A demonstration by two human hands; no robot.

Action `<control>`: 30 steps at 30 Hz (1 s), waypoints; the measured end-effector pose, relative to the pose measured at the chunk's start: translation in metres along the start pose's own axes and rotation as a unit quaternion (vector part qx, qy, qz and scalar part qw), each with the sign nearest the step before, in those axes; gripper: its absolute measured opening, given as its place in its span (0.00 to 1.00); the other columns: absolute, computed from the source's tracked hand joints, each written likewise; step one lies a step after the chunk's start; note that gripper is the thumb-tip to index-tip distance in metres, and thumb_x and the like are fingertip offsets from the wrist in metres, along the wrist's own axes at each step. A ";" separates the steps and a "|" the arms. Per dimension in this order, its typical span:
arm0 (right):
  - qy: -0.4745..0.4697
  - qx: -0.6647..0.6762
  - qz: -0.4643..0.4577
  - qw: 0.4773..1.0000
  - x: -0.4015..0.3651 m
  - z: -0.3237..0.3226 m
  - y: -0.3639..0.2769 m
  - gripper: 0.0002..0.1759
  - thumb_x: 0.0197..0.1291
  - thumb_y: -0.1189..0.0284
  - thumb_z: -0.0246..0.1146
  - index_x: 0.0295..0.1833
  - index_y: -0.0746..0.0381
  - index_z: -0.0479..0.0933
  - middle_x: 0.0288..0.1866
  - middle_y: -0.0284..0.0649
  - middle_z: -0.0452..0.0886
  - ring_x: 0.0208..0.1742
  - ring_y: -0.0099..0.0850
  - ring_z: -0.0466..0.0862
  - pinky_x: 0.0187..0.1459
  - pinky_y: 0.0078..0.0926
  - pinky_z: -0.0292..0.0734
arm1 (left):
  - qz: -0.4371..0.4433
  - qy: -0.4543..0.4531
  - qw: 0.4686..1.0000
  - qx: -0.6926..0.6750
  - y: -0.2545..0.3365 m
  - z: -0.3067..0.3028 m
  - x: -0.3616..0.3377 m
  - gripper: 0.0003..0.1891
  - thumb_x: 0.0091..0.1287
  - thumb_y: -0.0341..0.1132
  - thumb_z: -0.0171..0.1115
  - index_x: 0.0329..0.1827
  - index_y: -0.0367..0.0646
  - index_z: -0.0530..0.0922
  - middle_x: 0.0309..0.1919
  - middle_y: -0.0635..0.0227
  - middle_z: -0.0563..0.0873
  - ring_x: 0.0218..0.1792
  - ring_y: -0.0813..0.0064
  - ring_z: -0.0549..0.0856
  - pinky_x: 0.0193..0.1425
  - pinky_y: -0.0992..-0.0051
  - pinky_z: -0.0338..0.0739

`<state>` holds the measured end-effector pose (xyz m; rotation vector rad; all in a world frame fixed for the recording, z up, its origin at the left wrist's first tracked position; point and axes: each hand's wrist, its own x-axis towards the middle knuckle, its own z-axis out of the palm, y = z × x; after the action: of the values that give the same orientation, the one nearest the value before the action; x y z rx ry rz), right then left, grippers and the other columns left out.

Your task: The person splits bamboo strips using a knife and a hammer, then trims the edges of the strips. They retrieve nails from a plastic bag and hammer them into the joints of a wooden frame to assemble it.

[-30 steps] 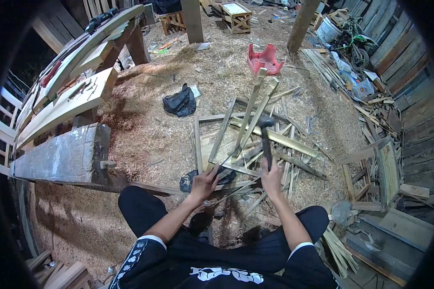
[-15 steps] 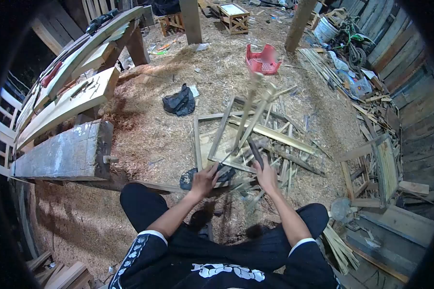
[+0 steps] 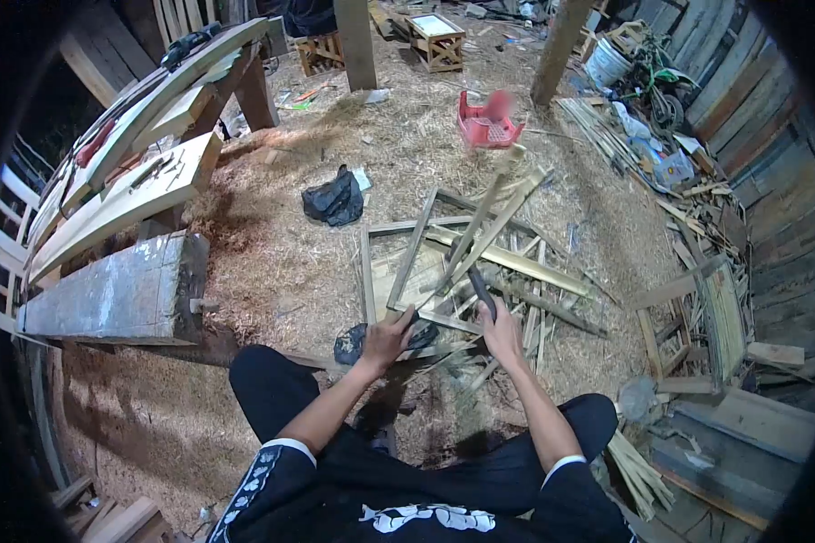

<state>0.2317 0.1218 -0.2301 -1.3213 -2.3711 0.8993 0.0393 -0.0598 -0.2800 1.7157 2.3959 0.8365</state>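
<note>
My left hand point(image 3: 386, 341) is closed around a dark, narrow piece point(image 3: 411, 317) at the near corner of a thin wooden frame point(image 3: 409, 258). My right hand point(image 3: 501, 332) grips a dark, long-handled tool point(image 3: 480, 286) that points away from me; its working end cannot be made out. Just beyond the hands, two pale wooden strips point(image 3: 507, 222) slant up and cross near their lower ends. Behind them lie another wooden frame point(image 3: 366, 271) and a long flat strip point(image 3: 525, 258). A black plastic bag point(image 3: 349, 344) lies beside my left hand.
Shavings cover the floor. A thick beam point(image 3: 109, 290) and stacked planks point(image 3: 127, 213) stand at left. Ahead are a black bag point(image 3: 333, 197), a red plastic stool point(image 3: 489, 131) and wooden posts point(image 3: 357, 45). Scrap wood, a frame point(image 3: 724, 317) and a motorbike point(image 3: 663, 100) line the right.
The crossed strips, blurred before, now show sharply and lean further right. Both hands keep their grip in nearly the same place. The view has shifted slightly.
</note>
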 end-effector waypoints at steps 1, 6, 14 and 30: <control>-0.012 0.029 0.038 0.999 -0.003 -0.016 -0.014 0.24 0.76 0.52 0.52 0.58 0.62 0.74 0.27 0.56 0.82 0.33 0.56 0.85 0.37 0.51 0.76 | 0.003 0.002 1.000 -0.009 -0.001 0.002 0.000 0.23 0.68 0.39 0.66 0.67 0.49 0.78 0.42 0.58 0.86 0.37 0.52 0.88 0.39 0.57 0.83; 0.073 0.102 0.045 0.991 -0.011 -0.010 -0.010 0.27 0.77 0.50 0.51 0.60 0.64 0.74 0.29 0.55 0.82 0.36 0.56 0.84 0.41 0.52 0.76 | -0.022 0.013 0.999 -0.042 -0.003 -0.002 -0.001 0.23 0.68 0.39 0.66 0.66 0.48 0.78 0.43 0.58 0.87 0.38 0.51 0.88 0.39 0.57 0.83; 0.004 0.040 0.092 0.995 -0.004 -0.034 -0.010 0.25 0.76 0.51 0.52 0.61 0.61 0.75 0.33 0.57 0.84 0.38 0.59 0.85 0.39 0.52 0.76 | -0.038 0.011 0.998 -0.055 -0.005 0.011 0.017 0.23 0.69 0.40 0.66 0.66 0.47 0.78 0.44 0.57 0.87 0.40 0.50 0.88 0.42 0.56 0.83; 0.056 0.048 -0.006 0.997 -0.008 0.010 0.009 0.23 0.77 0.54 0.53 0.59 0.64 0.74 0.29 0.61 0.82 0.33 0.61 0.83 0.35 0.52 0.75 | -0.037 0.001 0.998 -0.056 -0.004 -0.001 0.018 0.23 0.69 0.37 0.66 0.67 0.47 0.77 0.45 0.55 0.87 0.42 0.49 0.87 0.43 0.56 0.82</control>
<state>0.2368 0.1149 -0.2437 -1.2854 -2.2199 0.9009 0.0288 -0.0447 -0.2768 1.5771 2.3488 0.9434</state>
